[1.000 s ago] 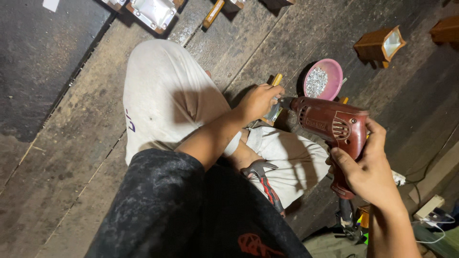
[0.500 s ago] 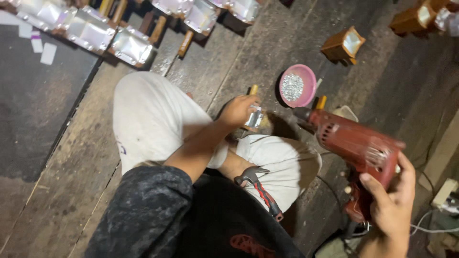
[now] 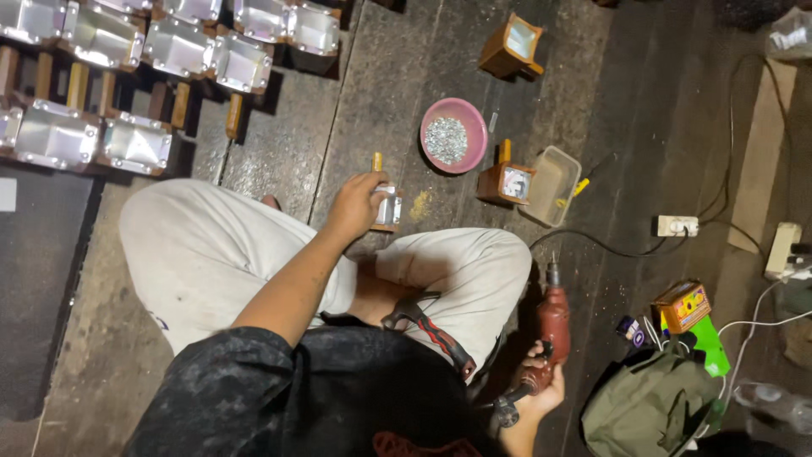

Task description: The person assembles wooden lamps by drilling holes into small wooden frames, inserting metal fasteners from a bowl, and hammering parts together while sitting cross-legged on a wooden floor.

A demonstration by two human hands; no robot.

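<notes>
Fingers point(image 3: 359, 188) of left hand point(image 3: 353, 203) wrapped round small wooden-framed box with shiny metal lining point(image 3: 386, 203), held just above dark plank floor point(image 3: 381, 76) in front of crossed legs in pale trousers point(image 3: 228, 254); yellowish wooden handle point(image 3: 377, 161) sticking out past the fingertips, long axis running away from the body, toward top of view. Fingers of right hand point(image 3: 541, 385) closed on grip of dark red electric drill point(image 3: 551, 326), set low beside right knee, long axis near upright in view, bit end pointing away from the body toward black cable point(image 3: 592, 245).

Largest down: rows of like metal-lined wooden boxes point(image 3: 169, 59) filling upper left of floor, handles toward the person. Olive green canvas bag point(image 3: 647, 406) at lower right. Round pink plastic bowl of small silvery screws point(image 3: 454, 135) just beyond the held box. Clear rectangular plastic tub point(image 3: 550, 186) right of bowl, with one wooden box point(image 3: 506, 182) touching its left side. Another wooden box point(image 3: 512, 46) lying apart, farther off. Hammer with red-and-black handle point(image 3: 431, 326) resting in lap. Small orange-yellow cardboard carton point(image 3: 682, 305) with bright printed label, tilted, beside a flat green package point(image 3: 706, 343), just above the bag. White power socket block point(image 3: 678, 225) right of tub.
</notes>
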